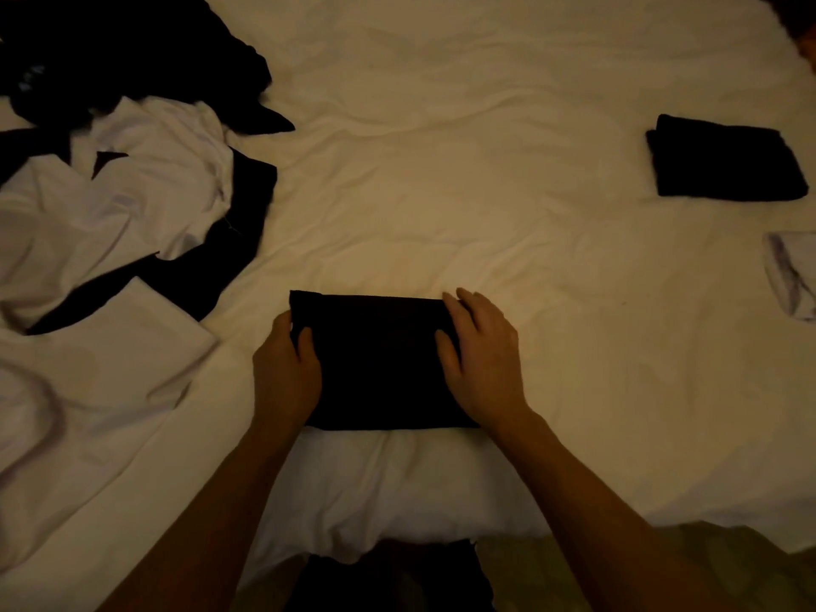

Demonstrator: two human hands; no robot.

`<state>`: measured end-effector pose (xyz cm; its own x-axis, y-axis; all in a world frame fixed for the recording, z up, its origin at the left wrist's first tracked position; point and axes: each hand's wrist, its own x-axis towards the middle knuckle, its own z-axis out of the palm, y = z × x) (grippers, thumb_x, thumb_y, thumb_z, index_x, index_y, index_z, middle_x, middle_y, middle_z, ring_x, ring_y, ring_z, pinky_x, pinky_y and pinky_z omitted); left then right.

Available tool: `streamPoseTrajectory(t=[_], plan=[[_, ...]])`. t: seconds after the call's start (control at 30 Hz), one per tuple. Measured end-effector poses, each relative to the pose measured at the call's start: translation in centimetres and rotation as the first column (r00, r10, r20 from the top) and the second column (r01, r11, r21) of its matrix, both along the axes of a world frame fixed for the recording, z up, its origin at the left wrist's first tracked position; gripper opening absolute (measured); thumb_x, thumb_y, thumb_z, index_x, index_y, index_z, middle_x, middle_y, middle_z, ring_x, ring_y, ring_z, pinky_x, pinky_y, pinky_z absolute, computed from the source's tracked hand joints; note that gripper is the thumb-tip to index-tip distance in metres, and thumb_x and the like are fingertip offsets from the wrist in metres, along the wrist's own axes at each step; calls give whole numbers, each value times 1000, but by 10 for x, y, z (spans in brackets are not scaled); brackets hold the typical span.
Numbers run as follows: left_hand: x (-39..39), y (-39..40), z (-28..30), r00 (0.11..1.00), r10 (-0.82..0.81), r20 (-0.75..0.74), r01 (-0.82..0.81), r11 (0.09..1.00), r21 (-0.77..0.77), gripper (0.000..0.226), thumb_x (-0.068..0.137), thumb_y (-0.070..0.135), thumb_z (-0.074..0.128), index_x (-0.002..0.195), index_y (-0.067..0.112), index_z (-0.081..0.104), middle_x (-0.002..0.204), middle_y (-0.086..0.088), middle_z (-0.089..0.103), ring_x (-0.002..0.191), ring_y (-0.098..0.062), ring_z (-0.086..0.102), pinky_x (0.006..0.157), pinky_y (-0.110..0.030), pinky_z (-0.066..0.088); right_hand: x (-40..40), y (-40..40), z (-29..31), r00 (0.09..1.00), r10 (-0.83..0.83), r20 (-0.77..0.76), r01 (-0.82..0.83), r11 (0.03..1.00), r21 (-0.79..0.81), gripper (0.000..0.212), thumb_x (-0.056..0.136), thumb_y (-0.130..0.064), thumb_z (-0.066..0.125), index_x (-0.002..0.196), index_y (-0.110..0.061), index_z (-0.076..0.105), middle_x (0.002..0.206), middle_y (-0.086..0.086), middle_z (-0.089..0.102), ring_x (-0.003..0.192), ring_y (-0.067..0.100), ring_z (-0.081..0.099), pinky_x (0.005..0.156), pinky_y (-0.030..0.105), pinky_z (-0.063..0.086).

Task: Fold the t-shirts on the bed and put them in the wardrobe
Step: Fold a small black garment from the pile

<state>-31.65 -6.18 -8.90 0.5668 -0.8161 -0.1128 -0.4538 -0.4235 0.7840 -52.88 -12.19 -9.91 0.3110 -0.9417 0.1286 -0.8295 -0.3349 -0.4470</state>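
A black t-shirt (377,360), folded into a compact rectangle, lies on the white bed sheet (441,192) near the front edge. My left hand (285,368) grips its left edge, thumb on top and fingers curled round the side. My right hand (483,355) holds its right edge, thumb on the cloth and fingers down the side. A second folded black t-shirt (724,163) lies at the far right. A heap of unfolded white t-shirts (110,201) and black t-shirts (110,50) covers the left of the bed.
A small folded white garment (792,280) lies at the right edge of the bed. A white shirt (88,390) is spread flat at the front left. The bed's front edge runs just below the folded shirt. No wardrobe is in view.
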Motion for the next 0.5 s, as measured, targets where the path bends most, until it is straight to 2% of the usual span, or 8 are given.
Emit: streamPoseTrajectory(t=[0.1, 0.17, 0.23, 0.27, 0.33, 0.5], plan=[[0, 2, -9, 995, 9, 95, -7, 1000, -20, 43, 106, 17, 38, 148, 9, 36, 128, -12, 52, 112, -19, 49, 97, -27, 35, -3, 5, -16, 999, 35, -4, -34, 999, 17, 50, 99, -35, 37, 142, -13, 49, 148, 10, 46, 138, 31, 40, 109, 45, 34], [-1, 3, -15, 948, -53, 314, 70, 997, -43, 47, 106, 16, 38, 151, 5, 32, 141, -22, 45, 124, -34, 44, 105, -38, 33, -1, 5, -18, 1000, 27, 0, -27, 998, 52, 51, 99, -36, 36, 143, -12, 48, 149, 11, 45, 140, 31, 39, 110, 44, 34], [-3, 4, -25, 859, -181, 479, 208, 978, -4, 48, 104, 21, 39, 149, 5, 39, 149, -24, 39, 131, -42, 41, 102, -50, 39, -3, 7, -23, 999, 36, -35, -33, 996, 85, 53, 99, -37, 34, 143, -11, 48, 150, 13, 44, 140, 32, 39, 109, 46, 36], [-4, 6, -31, 833, -240, 499, 263, 965, 24, 48, 103, 24, 39, 147, 4, 42, 152, -24, 37, 133, -43, 40, 99, -53, 42, -5, 9, -26, 997, 45, -61, -40, 995, 93, 53, 100, -37, 34, 143, -10, 48, 150, 13, 43, 140, 32, 39, 108, 46, 37], [-3, 10, -44, 835, -301, 461, 314, 948, 51, 50, 104, 29, 34, 146, 1, 43, 154, -23, 35, 134, -44, 41, 98, -54, 46, -8, 11, -32, 993, 59, -106, -48, 994, 103, 53, 101, -39, 32, 144, -11, 47, 152, 13, 42, 141, 31, 38, 108, 46, 39], [-1, 12, -59, 852, -332, 406, 338, 939, 60, 52, 106, 30, 30, 145, -2, 42, 153, -24, 35, 136, -41, 42, 104, -51, 45, -10, 13, -42, 979, 87, -184, -62, 989, 137, 61, 105, -46, 13, 147, -13, 43, 154, 9, 39, 144, 27, 33, 112, 47, 37]])
